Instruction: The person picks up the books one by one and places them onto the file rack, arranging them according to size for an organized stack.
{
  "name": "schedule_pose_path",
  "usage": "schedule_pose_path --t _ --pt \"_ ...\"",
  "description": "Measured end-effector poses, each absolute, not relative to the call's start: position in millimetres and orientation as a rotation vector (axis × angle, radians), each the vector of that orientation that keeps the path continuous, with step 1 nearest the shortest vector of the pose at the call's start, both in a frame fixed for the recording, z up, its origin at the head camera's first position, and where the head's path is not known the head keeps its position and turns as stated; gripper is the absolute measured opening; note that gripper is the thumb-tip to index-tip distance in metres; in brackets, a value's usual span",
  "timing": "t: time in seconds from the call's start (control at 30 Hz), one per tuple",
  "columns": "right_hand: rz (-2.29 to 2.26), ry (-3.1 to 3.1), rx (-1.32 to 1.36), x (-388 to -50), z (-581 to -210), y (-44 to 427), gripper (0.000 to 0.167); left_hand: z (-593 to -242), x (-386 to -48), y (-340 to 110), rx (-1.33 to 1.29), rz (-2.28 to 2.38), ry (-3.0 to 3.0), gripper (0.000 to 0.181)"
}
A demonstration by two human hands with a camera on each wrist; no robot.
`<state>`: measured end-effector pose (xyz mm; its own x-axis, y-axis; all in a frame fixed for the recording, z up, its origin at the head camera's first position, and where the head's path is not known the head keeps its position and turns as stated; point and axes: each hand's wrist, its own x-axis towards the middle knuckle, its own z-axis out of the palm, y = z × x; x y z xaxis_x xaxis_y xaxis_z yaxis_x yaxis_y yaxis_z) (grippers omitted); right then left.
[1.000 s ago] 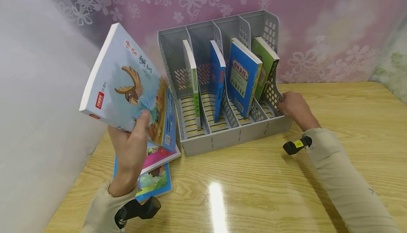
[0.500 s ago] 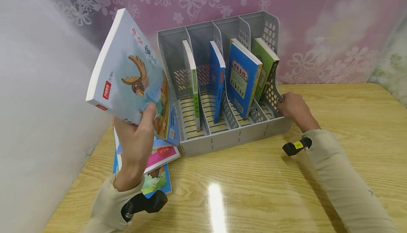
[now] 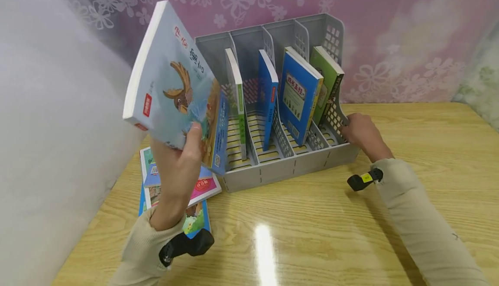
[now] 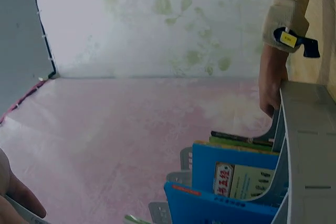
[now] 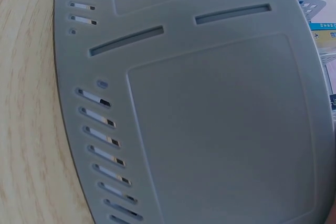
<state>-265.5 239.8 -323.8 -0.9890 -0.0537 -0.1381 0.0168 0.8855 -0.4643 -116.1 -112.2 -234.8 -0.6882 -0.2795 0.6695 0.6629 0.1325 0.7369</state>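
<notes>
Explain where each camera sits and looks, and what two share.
Head: worn on head, looking forward and down at rack, book, left grip, right grip, sleeves.
Left wrist: worn there, looking at rack and cloth; both grips show.
Right wrist: worn there, facing the rack's outside; possibly skin, lower right.
Head and left wrist share right grip.

White glare [image 3: 266, 253] streaks the brightly lit table [image 3: 312, 216]; both wrist views look dimmer.

The rack [image 3: 277, 171] is grey, the bird-covered book [image 3: 173, 86] pale blue, the curtain [image 3: 383, 30] white-flowered pink.
</notes>
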Motion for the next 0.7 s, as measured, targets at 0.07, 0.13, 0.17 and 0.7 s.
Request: schedule_pose_path --t 0.07,0.13,0.17,0.7 --pt "-0.722 2.906 -0.028 -265 -324 241 0.035 -236 -131 -111 -0.318 -1.639 -1.745 0.030" --pt "-0.731 2.905 -0.027 -265 -324 241 0.034 -240 -147 -111 -0.260 -1.656 -1.782 0.029" --pt "-0.734 2.905 -0.028 -265 -324 242 0.034 -243 -155 -110 -0.251 -1.664 -1.790 0.029" --pt "-0.740 2.941 -0.065 -266 -326 243 0.026 -283 -223 -85 -0.264 -1.628 -1.894 0.061"
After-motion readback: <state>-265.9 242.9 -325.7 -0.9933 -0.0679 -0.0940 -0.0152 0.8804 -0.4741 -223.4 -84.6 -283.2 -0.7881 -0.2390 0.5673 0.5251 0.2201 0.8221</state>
